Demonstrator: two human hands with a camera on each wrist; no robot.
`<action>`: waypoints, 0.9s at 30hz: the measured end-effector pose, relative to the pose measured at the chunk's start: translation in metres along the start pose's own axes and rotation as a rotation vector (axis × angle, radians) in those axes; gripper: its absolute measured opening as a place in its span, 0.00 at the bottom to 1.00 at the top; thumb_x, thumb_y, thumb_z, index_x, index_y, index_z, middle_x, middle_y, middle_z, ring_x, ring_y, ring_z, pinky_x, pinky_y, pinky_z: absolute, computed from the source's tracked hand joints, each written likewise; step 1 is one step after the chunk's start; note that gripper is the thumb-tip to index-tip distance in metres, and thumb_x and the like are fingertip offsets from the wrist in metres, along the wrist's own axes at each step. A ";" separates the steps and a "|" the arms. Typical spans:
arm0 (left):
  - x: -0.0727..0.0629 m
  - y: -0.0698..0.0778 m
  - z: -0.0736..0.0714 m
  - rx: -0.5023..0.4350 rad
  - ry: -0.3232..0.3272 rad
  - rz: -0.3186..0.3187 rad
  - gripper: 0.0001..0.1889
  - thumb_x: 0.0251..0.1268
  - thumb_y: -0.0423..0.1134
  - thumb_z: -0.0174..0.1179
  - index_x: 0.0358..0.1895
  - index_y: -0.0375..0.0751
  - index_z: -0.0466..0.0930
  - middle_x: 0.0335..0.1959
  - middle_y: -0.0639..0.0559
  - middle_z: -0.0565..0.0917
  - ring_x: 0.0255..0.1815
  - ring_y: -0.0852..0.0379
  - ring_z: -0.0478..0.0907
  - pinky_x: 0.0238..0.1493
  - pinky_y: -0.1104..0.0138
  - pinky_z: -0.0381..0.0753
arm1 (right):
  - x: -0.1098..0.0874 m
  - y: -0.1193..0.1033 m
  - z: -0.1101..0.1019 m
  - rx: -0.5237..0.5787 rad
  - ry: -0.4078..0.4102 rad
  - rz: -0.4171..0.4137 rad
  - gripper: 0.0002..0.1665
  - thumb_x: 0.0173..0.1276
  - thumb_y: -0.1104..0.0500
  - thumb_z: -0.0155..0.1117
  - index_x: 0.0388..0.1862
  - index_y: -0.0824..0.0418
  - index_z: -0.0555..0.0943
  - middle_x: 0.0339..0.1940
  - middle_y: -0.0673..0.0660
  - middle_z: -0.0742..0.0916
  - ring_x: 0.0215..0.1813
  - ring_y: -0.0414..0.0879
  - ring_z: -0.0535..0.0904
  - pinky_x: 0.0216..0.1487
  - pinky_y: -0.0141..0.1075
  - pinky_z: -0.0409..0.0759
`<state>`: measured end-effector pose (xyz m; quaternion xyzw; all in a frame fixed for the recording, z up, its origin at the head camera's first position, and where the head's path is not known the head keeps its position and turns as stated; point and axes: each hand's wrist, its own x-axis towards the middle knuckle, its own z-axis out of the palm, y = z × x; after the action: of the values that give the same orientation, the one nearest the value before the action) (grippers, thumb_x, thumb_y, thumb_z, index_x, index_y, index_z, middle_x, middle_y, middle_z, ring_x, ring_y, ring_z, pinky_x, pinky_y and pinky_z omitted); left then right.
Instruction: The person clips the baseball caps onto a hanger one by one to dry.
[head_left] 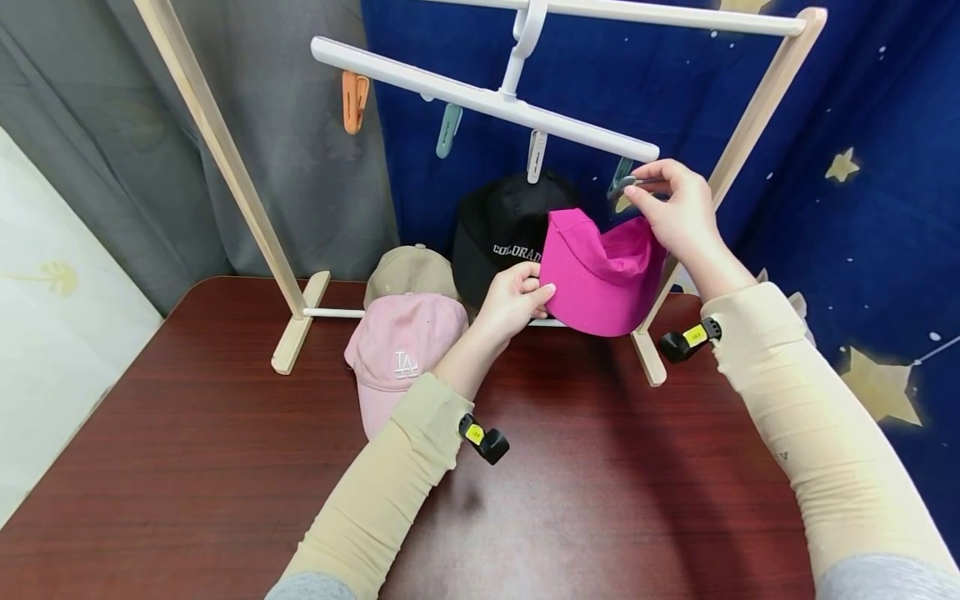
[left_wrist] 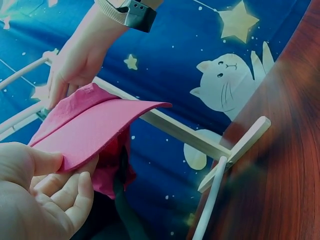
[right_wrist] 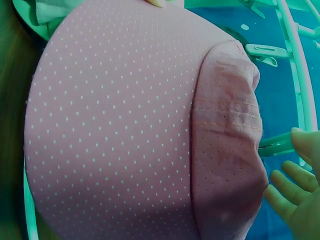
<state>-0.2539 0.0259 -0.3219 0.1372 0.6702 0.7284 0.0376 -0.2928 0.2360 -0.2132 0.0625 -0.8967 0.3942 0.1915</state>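
The magenta cap (head_left: 592, 287), pinched by the left hand (head_left: 514, 302) below the white hanger (head_left: 480, 98), could slip if the green end clip (head_left: 622, 173), pinched in the right hand (head_left: 681, 212), bites too little fabric

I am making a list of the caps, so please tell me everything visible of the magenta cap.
The magenta cap looks like cloth, with a wide, pale-dotted brim and a soft, creased crown with stitching. It is held above the table, brim slanting downward, lower than the white hanger and in front of the black cap. The left hand pinches one side edge of its brim. The right hand holds a green clip close to the crown; whether they touch is unclear.
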 end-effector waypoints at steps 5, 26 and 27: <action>0.001 0.000 0.000 0.013 0.000 0.005 0.06 0.66 0.24 0.56 0.45 0.27 0.75 0.36 0.35 0.84 0.22 0.53 0.77 0.28 0.70 0.80 | 0.001 0.000 0.003 0.164 0.041 0.026 0.08 0.66 0.55 0.66 0.41 0.55 0.80 0.40 0.49 0.84 0.44 0.37 0.79 0.43 0.26 0.73; 0.002 0.002 0.002 0.069 -0.017 0.014 0.07 0.66 0.25 0.56 0.46 0.28 0.75 0.35 0.37 0.84 0.22 0.56 0.75 0.29 0.70 0.79 | -0.001 -0.009 0.011 1.059 0.028 0.207 0.21 0.63 0.71 0.63 0.43 0.63 0.60 0.30 0.58 0.86 0.31 0.46 0.85 0.38 0.33 0.82; 0.003 0.002 0.002 0.074 -0.018 0.016 0.08 0.66 0.25 0.56 0.46 0.27 0.75 0.35 0.37 0.84 0.22 0.56 0.75 0.29 0.70 0.80 | -0.001 -0.009 0.010 1.088 0.028 0.222 0.23 0.63 0.72 0.64 0.44 0.62 0.59 0.31 0.59 0.86 0.32 0.46 0.85 0.38 0.34 0.82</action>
<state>-0.2556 0.0287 -0.3191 0.1504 0.6950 0.7023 0.0328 -0.2929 0.2222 -0.2136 0.0524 -0.5623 0.8191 0.1007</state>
